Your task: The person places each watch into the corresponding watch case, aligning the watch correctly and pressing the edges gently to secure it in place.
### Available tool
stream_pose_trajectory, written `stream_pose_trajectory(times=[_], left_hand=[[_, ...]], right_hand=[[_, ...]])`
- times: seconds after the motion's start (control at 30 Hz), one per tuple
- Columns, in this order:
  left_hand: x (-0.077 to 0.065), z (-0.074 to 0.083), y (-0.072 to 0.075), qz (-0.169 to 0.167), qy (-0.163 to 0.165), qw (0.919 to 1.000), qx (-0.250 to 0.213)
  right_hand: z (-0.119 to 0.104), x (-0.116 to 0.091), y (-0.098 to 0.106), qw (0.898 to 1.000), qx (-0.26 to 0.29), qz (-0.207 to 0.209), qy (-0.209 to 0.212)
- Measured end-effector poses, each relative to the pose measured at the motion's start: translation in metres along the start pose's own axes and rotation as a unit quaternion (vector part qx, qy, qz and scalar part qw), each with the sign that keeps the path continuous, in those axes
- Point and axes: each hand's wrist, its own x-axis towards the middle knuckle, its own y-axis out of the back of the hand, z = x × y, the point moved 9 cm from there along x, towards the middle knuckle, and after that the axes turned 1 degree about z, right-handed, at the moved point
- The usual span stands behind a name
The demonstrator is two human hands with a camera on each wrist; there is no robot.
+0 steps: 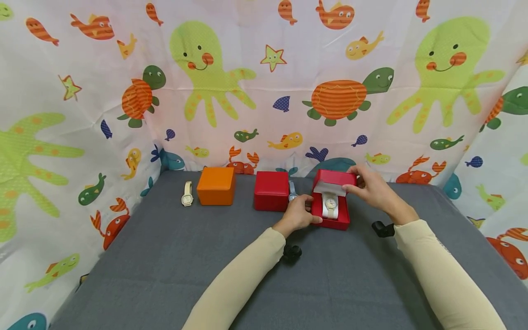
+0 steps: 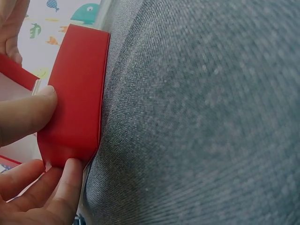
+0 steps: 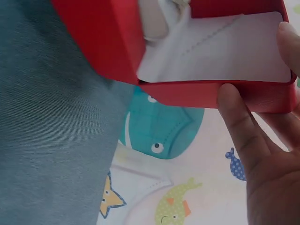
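A red watch box stands with its lid raised. Inside it, a watch with a pale strap is wrapped round a white cushion. My left hand grips the base at its left side; in the left wrist view the thumb lies on the red wall and the fingers bend under its corner. Up at the lid, my right hand pinches the right edge between thumb and fingers. The lid's white lining shows in the right wrist view, with the watch only partly seen.
Left of the opened box stands a closed red box, with a watch between them, partly hidden by my left hand. Farther left are an orange box and a gold-coloured watch. A patterned curtain hangs behind the grey table.
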Motion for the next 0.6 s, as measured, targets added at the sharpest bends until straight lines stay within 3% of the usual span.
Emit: stream_pose_trajectory(times=[0.4, 0.6], left_hand=[[0.000, -0.002, -0.005, -0.014, -0.002, 0.9999, -0.009], [0.001, -0.003, -0.003, -0.015, -0.005, 0.9997, -0.018]], right_hand=[[-0.015, -0.031, -0.014, 0.997, -0.049, 0.035, 0.056], [-0.025, -0.042, -0.023, 0.990, -0.079, 0.055, 0.100]])
